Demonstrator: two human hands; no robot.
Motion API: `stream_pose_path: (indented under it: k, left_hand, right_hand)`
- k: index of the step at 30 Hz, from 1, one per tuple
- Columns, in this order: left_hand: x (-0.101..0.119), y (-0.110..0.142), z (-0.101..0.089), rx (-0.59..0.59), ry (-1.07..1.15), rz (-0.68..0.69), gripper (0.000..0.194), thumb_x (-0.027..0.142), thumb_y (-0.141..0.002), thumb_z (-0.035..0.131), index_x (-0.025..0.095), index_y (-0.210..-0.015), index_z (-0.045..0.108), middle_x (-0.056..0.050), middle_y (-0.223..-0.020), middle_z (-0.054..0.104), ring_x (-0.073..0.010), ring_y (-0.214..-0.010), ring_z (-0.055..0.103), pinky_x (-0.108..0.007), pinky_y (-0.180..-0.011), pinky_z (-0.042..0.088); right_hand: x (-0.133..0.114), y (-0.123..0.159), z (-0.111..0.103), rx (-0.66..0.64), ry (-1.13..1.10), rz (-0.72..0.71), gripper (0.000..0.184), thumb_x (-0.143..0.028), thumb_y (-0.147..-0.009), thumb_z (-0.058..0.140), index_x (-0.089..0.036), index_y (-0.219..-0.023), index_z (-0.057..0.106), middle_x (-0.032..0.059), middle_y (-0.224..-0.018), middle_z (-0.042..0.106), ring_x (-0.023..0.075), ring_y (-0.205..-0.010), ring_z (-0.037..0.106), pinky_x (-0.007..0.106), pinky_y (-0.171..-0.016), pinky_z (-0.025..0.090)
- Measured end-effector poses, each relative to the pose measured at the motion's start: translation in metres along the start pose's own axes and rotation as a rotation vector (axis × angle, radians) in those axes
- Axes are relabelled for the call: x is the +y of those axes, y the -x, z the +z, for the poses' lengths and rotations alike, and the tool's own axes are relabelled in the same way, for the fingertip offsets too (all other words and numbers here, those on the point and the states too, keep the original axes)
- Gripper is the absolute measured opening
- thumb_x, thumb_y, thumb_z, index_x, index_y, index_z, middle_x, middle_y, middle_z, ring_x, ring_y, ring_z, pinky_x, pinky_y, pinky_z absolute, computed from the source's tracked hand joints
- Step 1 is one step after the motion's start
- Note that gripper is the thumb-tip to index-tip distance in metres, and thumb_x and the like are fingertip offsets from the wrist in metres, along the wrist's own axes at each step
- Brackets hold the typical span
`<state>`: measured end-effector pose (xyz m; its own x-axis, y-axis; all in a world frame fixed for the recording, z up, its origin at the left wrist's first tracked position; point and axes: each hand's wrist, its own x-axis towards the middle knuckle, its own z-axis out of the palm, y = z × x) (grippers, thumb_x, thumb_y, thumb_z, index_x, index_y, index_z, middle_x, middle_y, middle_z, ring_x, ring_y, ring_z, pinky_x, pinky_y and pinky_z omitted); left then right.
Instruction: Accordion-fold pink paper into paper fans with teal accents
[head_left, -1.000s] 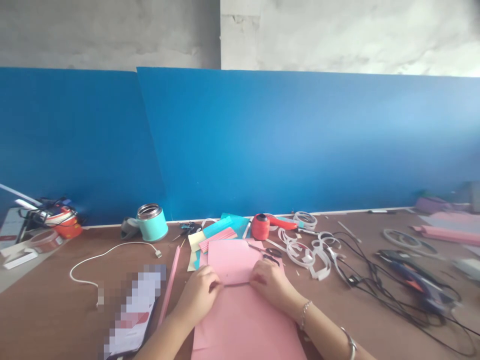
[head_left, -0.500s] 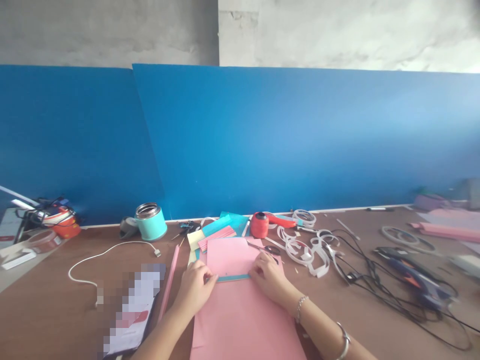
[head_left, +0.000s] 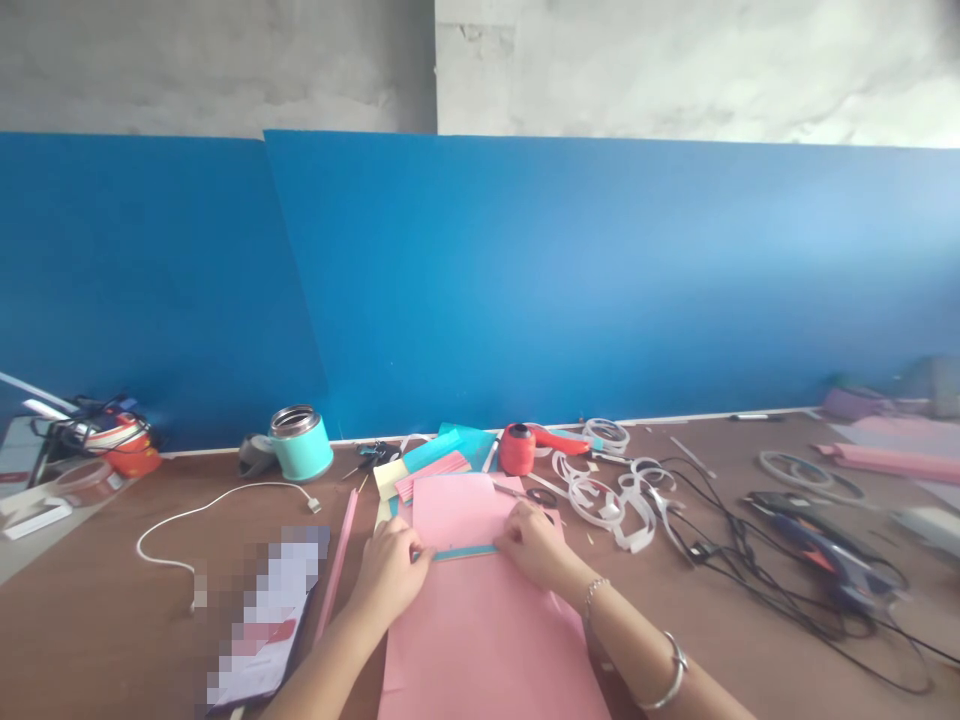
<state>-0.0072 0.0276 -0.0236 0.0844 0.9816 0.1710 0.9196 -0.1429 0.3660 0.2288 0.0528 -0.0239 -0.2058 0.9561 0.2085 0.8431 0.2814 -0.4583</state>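
A narrow blue strip (head_left: 465, 552) lies crosswise over pink paper (head_left: 491, 640) in front of me. My left hand (head_left: 391, 568) is closed at the strip's left end, thumb and fingers pressed together. At the other end my right hand (head_left: 538, 550) is also closed, with its fingertips on the strip. Beyond the strip is another pink sheet or flap (head_left: 452, 510); whether it is joined to the nearer paper I cannot tell. Scissors (head_left: 541, 497) with dark handles lie just past my right hand, partly hidden by it.
A phone (head_left: 274, 620) and a pink strip (head_left: 341, 560) lie left of the paper. Behind stand a turquoise cup (head_left: 304, 447) and a red tool (head_left: 519, 450). Coiled white strips (head_left: 600, 500) and black cables (head_left: 750, 565) spread rightward. A blue partition (head_left: 525, 290) borders the table.
Between my hands, a thin dark line has given way to the strip's blue face. My hands have shifted slightly away from me; over the last half second they barely move.
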Motion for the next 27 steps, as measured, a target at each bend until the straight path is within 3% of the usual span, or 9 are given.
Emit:
stream_pose_path:
  k: [7, 10, 12, 14, 16, 21, 24, 27]
  left_hand:
    - [0.004, 0.002, -0.007, -0.031, -0.072, -0.009, 0.017, 0.028, -0.083, 0.056, 0.019, -0.069, 0.061, -0.005, -0.087, 0.061, -0.0243, -0.093, 0.056, -0.032, -0.073, 0.04]
    - [0.01, 0.006, -0.012, 0.014, -0.105, 0.014, 0.007, 0.024, -0.081, 0.057, 0.02, -0.076, 0.061, -0.005, -0.088, 0.06, -0.0247, -0.092, 0.055, -0.033, -0.072, 0.04]
    - [0.014, 0.008, -0.013, 0.074, -0.111, 0.097, 0.015, 0.015, -0.081, 0.054, 0.022, -0.091, 0.063, -0.006, -0.098, 0.06, -0.0247, -0.097, 0.054, -0.035, -0.076, 0.041]
    - [0.018, 0.01, -0.012, 0.099, -0.107, 0.241, 0.036, 0.006, -0.082, 0.048, 0.027, -0.107, 0.062, -0.006, -0.111, 0.057, -0.0243, -0.106, 0.051, -0.037, -0.084, 0.041]
    - [0.021, 0.012, -0.01, 0.075, -0.107, 0.386, 0.042, 0.004, -0.086, 0.043, 0.031, -0.111, 0.063, -0.006, -0.119, 0.054, -0.0245, -0.113, 0.047, -0.039, -0.09, 0.039]
    - [0.027, 0.012, -0.011, 0.032, -0.081, 0.5, 0.03, 0.019, -0.094, 0.042, 0.026, -0.108, 0.067, -0.007, -0.124, 0.055, -0.0263, -0.116, 0.045, -0.041, -0.093, 0.039]
    - [0.026, 0.012, -0.013, 0.0, -0.084, 0.506, 0.031, 0.016, -0.093, 0.043, 0.027, -0.101, 0.07, -0.006, -0.121, 0.058, -0.0259, -0.112, 0.047, -0.041, -0.088, 0.04]
    - [0.016, 0.013, -0.016, -0.005, -0.104, 0.451, 0.035, 0.007, -0.087, 0.044, 0.025, -0.086, 0.074, -0.005, -0.11, 0.063, -0.0251, -0.102, 0.05, -0.04, -0.081, 0.041]
  right_hand:
    - [0.0, -0.001, 0.001, -0.013, 0.024, 0.007, 0.023, -0.01, -0.071, 0.059, -0.017, -0.054, 0.046, 0.0006, -0.07, 0.05, 0.0143, -0.071, 0.049, 0.025, -0.065, 0.034]
    - [-0.004, 0.003, -0.003, -0.009, 0.058, 0.008, 0.018, -0.01, -0.073, 0.06, -0.016, -0.059, 0.051, 0.0029, -0.076, 0.055, 0.0163, -0.077, 0.052, 0.026, -0.07, 0.035]
    - [-0.009, 0.007, -0.007, 0.017, 0.092, -0.03, 0.006, -0.012, -0.076, 0.06, -0.017, -0.073, 0.058, 0.0049, -0.086, 0.058, 0.019, -0.085, 0.052, 0.029, -0.074, 0.036]
    - [-0.014, 0.013, -0.008, 0.049, 0.144, -0.119, 0.015, -0.012, -0.078, 0.06, -0.019, -0.09, 0.061, 0.0057, -0.095, 0.059, 0.0213, -0.092, 0.051, 0.031, -0.077, 0.035]
    - [-0.018, 0.017, -0.007, 0.055, 0.218, -0.255, 0.023, -0.01, -0.081, 0.055, -0.023, -0.099, 0.061, 0.0058, -0.1, 0.058, 0.0216, -0.093, 0.049, 0.031, -0.076, 0.034]
    - [-0.02, 0.021, 0.003, 0.001, 0.321, -0.537, 0.026, -0.011, -0.09, 0.045, -0.025, -0.092, 0.067, 0.005, -0.1, 0.057, 0.0196, -0.088, 0.046, 0.031, -0.072, 0.032]
    - [-0.017, 0.02, 0.001, -0.043, 0.333, -0.511, 0.026, -0.011, -0.087, 0.047, -0.024, -0.09, 0.07, 0.0055, -0.095, 0.058, 0.0198, -0.085, 0.045, 0.032, -0.069, 0.03]
    - [-0.014, 0.02, -0.009, -0.087, 0.344, -0.39, 0.029, -0.008, -0.079, 0.052, -0.026, -0.09, 0.073, 0.0067, -0.098, 0.058, 0.0212, -0.087, 0.045, 0.034, -0.072, 0.03]
